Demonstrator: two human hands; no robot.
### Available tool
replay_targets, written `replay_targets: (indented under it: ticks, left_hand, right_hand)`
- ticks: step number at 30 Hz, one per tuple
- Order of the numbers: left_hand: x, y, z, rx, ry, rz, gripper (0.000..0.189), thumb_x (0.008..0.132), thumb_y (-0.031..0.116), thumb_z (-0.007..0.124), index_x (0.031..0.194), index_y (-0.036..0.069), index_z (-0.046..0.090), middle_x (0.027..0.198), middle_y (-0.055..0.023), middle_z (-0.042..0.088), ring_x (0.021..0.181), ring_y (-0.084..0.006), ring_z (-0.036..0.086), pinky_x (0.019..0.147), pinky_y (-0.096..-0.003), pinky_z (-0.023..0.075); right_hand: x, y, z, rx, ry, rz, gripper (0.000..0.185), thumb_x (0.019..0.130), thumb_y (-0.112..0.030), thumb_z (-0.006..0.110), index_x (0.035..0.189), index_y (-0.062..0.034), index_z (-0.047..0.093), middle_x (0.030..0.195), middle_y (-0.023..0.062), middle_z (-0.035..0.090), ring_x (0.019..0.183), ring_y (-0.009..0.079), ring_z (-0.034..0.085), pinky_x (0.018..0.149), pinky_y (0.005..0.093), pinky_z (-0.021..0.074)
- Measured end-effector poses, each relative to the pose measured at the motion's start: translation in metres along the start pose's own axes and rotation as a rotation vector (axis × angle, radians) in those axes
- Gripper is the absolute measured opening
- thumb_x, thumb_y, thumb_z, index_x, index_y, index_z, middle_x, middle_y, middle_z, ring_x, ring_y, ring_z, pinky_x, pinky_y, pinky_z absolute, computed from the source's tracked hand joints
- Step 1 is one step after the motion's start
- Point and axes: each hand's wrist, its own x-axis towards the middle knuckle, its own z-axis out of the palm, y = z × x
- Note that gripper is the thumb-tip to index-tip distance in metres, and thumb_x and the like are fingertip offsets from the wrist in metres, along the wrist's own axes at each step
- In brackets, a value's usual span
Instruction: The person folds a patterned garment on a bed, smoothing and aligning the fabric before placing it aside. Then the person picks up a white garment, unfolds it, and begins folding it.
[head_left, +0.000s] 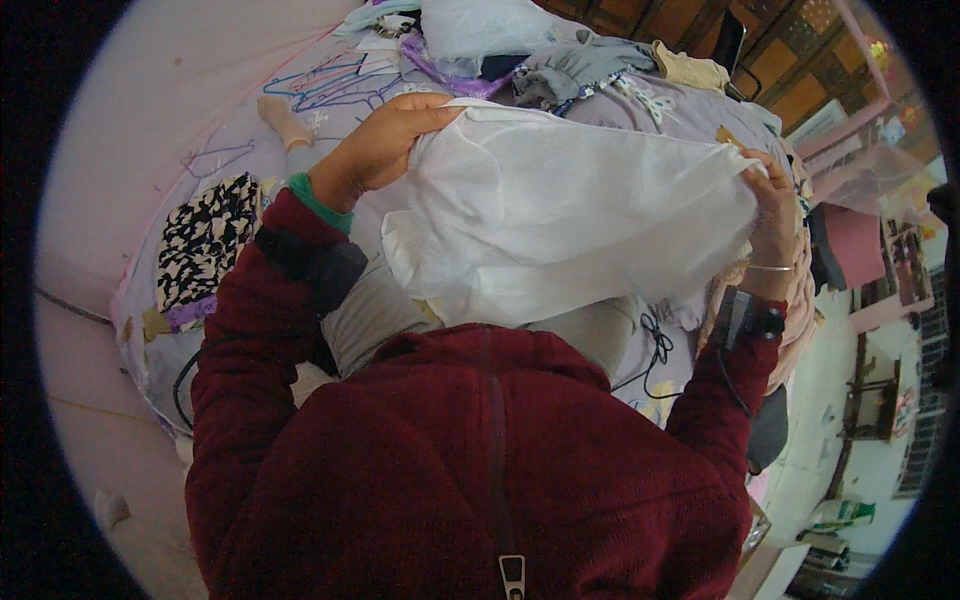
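Observation:
A white cloth garment (577, 202) is stretched between my two hands above my lap. My left hand (382, 146) pinches its upper left corner between thumb and fingers, and a green band circles that wrist. At the upper right corner my right hand (770, 199) grips the bunched fabric, with a thin bangle at the wrist. The garment's lower part hangs in loose folds over my grey trousers (375, 315). Its exact kind cannot be told.
Several plastic hangers (330, 86) lie on the bed sheet (607, 112) at the upper left. A folded black-and-white patterned cloth (206, 244) rests at the left. Grey clothing (577, 71) and a white sheer fabric (480, 30) are heaped beyond the garment. A black cable (658, 341) lies near my right arm.

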Motion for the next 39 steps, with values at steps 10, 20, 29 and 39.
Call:
replay_targets:
  ticks: [10, 20, 29, 39]
  left_hand:
    - [0.018, -0.01, 0.02, -0.446, -0.187, -0.081, 0.034, 0.102, 0.024, 0.044, 0.121, -0.001, 0.057, 0.116, -0.0114, 0.064, 0.1, -0.0245, 0.064, 0.091, -0.0352, 0.0508]
    - [0.033, -0.019, 0.068, -0.562, -0.188, -0.143, 0.041, 0.102, 0.027, 0.041, 0.132, -0.001, 0.048, 0.125, -0.0153, 0.059, 0.113, -0.0279, 0.059, 0.1, -0.0418, 0.0456]
    - [0.011, -0.058, 0.136, 0.167, -0.743, -0.279, 0.038, 0.099, 0.021, 0.051, 0.129, -0.002, 0.053, 0.119, -0.005, 0.061, 0.107, -0.012, 0.056, 0.095, -0.0287, 0.0433]
    - [0.002, -0.051, 0.156, 0.192, -0.949, -0.309, 0.043, 0.098, 0.025, 0.054, 0.131, -0.003, 0.053, 0.108, 0.0011, 0.062, 0.097, -0.0076, 0.053, 0.085, -0.0245, 0.0436]
  right_hand:
    - [-0.004, 0.046, 0.044, -0.296, -0.3, 0.09, 0.025, 0.087, -0.014, 0.066, 0.108, 0.0006, 0.067, 0.093, 0.0036, 0.068, 0.083, 0.0116, 0.062, 0.075, 0.0256, 0.0492]
    - [-0.051, 0.051, 0.141, -0.007, -0.888, -0.025, 0.033, 0.092, -0.011, 0.059, 0.123, 0.0004, 0.058, 0.122, 0.01, 0.063, 0.109, 0.0159, 0.059, 0.093, 0.028, 0.0466]
    - [-0.037, 0.206, 0.182, 0.565, -0.63, 0.053, 0.039, 0.097, -0.023, 0.05, 0.132, -0.0058, 0.05, 0.129, 0.0104, 0.054, 0.113, 0.0161, 0.053, 0.098, 0.0309, 0.043]
    - [-0.01, 0.167, 0.217, 0.656, -0.428, 0.036, 0.047, 0.096, -0.026, 0.052, 0.139, -0.0065, 0.043, 0.123, 0.0128, 0.057, 0.114, 0.0207, 0.053, 0.093, 0.0327, 0.0456]
